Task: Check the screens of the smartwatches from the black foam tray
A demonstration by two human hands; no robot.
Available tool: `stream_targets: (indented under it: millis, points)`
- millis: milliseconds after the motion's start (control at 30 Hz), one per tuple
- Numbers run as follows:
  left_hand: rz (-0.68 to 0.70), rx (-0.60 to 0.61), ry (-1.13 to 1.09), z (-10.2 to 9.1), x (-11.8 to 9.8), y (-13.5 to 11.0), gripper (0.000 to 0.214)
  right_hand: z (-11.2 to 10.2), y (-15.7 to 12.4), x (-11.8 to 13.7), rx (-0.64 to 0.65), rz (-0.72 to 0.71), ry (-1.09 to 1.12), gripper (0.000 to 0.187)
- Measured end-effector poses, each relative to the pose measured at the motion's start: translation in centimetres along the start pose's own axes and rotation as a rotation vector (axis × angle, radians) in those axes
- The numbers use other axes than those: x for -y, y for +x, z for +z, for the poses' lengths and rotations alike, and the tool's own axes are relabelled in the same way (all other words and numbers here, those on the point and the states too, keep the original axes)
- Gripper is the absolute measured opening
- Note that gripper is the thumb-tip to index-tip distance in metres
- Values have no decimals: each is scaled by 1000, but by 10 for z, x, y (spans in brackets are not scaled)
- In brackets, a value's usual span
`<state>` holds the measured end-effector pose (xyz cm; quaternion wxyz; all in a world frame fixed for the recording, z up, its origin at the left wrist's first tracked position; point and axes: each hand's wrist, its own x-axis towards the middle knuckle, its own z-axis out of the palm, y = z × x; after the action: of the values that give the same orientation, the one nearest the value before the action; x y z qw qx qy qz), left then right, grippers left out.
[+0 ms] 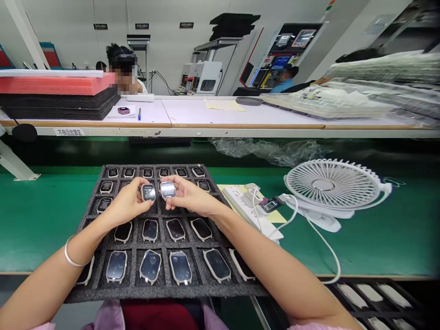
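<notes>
The left hand (128, 202) pinches a watch (148, 192) by its edges; the right hand (188, 197) pinches a second watch (167, 189) just beside it. Below the fingers lies the foam tray (137, 291), apparently with empty slots. Keeping fingers on rims, off the glossy faces, seems wise.

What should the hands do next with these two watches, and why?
Likely lower both into the foam tray below: the left hand pinches the left smartwatch body, the right hand the right smartwatch body, above rows whose visible slots already hold watches.
</notes>
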<state>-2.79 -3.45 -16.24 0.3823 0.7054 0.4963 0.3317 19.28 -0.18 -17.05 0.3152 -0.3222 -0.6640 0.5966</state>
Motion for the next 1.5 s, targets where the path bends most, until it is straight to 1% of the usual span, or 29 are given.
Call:
stream_targets:
  millis: [33, 100, 167, 267, 300, 367, 433, 467, 533, 600, 633, 700, 733, 767, 800, 900, 967, 1033, 1100, 1167, 1233, 1267, 1300, 1333, 1367, 1400, 1433, 1500]
  points:
    - [25, 3, 150, -1, 4, 1, 39, -2, 0, -3, -3, -7, -160, 52]
    - [65, -3, 396, -2, 11, 3, 38, -4, 1, -8, -31, -70, -502, 47]
    - [58, 23, 536, -2, 15, 4, 42, -4, 1, -10, -18, -131, -746, 45]
    - [7, 133, 591, -3, 14, 4, 53, -7, -1, -7, 66, -116, -878, 53]
    - [5, 149, 583, -4, 12, 3, 56, -10, -2, -4, 67, -111, -898, 57]
    - [28, 126, 561, -7, 6, 2, 57, -20, -8, 8, 12, -128, -923, 60]
    - [69, 100, 559, -7, -4, 5, 50, -35, -17, 24, -89, -149, -955, 47]
    - [95, 111, 568, -5, -10, 7, 44, -43, -23, 32, -136, -126, -1000, 40]
    - [161, 184, 605, 5, -23, 17, 36, -57, -33, 46, -209, -24, -1124, 28]
    - [226, 261, 662, 23, -34, 29, 30, -66, -42, 51, -194, 147, -1245, 24]
    - [239, 275, 692, 33, -38, 37, 29, -69, -45, 51, -171, 247, -1305, 26]
    - [204, 271, 714, 56, -43, 50, 28, -69, -50, 43, -122, 423, -1412, 30]
    - [192, 265, 713, 67, -44, 56, 29, -68, -53, 37, -102, 476, -1451, 31]
    - [181, 262, 706, 76, -44, 61, 28, -66, -55, 30, -85, 495, -1470, 32]
    - [172, 257, 693, 84, -43, 65, 27, -65, -58, 23, -80, 483, -1474, 32]
    - [142, 248, 628, 99, -40, 73, 28, -62, -65, 7, -158, 393, -1427, 26]
    - [126, 249, 564, 103, -40, 74, 28, -61, -67, 2, -216, 356, -1352, 20]
    - [125, 275, 479, 102, -41, 74, 25, -61, -68, 0, -222, 363, -1293, 17]
    - [138, 319, 381, 96, -45, 71, 21, -60, -67, 1, -189, 376, -1280, 12]
    - [154, 350, 297, 82, -50, 65, 20, -59, -68, 4, -171, 369, -1296, 9]
    - [166, 352, 183, 62, -54, 56, 18, -58, -70, 7, -227, 306, -1238, 9]
    - [172, 338, 98, 50, -55, 51, 17, -57, -70, 8, -259, 245, -1151, 9]
    - [151, 348, -150, 38, -55, 46, 19, -55, -69, 9, -280, 172, -1011, 11]
    - [107, 346, -341, 27, -54, 41, 24, -52, -67, 11, -280, 101, -825, 12]
    - [56, 294, -454, 16, -52, 37, 29, -49, -63, 12, -258, 49, -616, 15]
    - [2, 220, -535, 7, -49, 33, 32, -45, -57, 12, -223, 28, -408, 19]
    - [-52, 137, -579, 1, -46, 30, 34, -40, -49, 13, -193, 35, -220, 24]
    - [-144, -27, -607, -8, -36, 26, 37, -29, -30, 14, -177, 95, 58, 30]
